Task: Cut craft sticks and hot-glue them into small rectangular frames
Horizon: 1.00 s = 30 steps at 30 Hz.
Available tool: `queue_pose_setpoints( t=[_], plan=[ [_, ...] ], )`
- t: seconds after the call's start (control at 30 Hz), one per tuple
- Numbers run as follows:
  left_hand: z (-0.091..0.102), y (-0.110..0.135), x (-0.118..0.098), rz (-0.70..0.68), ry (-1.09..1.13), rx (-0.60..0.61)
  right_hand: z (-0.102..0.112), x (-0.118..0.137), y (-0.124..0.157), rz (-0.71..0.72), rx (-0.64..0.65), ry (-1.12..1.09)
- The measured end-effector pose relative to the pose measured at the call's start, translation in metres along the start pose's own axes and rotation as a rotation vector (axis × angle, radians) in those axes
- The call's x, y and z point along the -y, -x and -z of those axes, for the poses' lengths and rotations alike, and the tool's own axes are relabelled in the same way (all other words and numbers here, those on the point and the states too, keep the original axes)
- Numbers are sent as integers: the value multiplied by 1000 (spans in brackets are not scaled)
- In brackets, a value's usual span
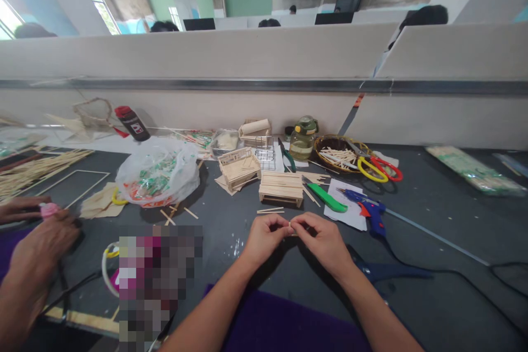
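Note:
My left hand (264, 237) and my right hand (322, 240) meet low in the middle of the dark table (433, 214). Both pinch a short thin wooden stick (291, 225) between fingertips and thumbs. Just beyond the hands stands a small bench-like model of wooden sticks (281, 187), with two loose sticks (270, 210) in front of it. A second, box-like stick model (239, 166) sits behind and to the left.
A blue glue gun (369, 210) with its cable, a green cutter (326, 197), scissors (377, 168), a basket of sticks (336, 152), a jar (303, 137) and a plastic bag (159, 173) lie around. Another person's hands (39, 234) work at the left edge. A partition wall (206, 55) rises behind.

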<state>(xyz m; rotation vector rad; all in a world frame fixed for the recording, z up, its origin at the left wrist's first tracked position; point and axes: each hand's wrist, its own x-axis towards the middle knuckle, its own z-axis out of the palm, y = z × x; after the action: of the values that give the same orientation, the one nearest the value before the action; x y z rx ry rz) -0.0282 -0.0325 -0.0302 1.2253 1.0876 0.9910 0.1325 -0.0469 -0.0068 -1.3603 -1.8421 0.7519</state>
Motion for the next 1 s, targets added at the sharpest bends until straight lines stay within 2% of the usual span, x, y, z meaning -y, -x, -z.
queue_pose_setpoints(
  t=[0.13, 0.23, 0.4, 0.47, 0.53, 0.63, 0.7, 0.87, 1.0],
  plan=[
    [-1, 1, -1, 8, -42, 11, 0, 3, 0, 49, 25, 102],
    [-1, 1, -2, 15, -32, 26, 3, 0, 0, 38, -17, 182],
    [1, -1, 3, -11, -86, -3, 14, -10, -2, -156, -166, 335],
    [2, -2, 6, -52, -170, -47, 15, -12, -3, -189, -137, 281],
    [2, -2, 10, -100, -249, -71, 12, -11, -4, -183, -51, 152],
    [1, -1, 12, -170, -350, -65, 3, -11, -4, -155, 75, -10],
    [-1, 0, 12, -211, -414, -56, -2, -13, -4, -148, 114, -65],
    [-3, 3, 6, -302, -550, -34, -2, -24, -5, -195, 104, -90],
    [3, 4, 3, -400, -802, 8, 4, -33, -8, -258, 43, 3]
  ],
)
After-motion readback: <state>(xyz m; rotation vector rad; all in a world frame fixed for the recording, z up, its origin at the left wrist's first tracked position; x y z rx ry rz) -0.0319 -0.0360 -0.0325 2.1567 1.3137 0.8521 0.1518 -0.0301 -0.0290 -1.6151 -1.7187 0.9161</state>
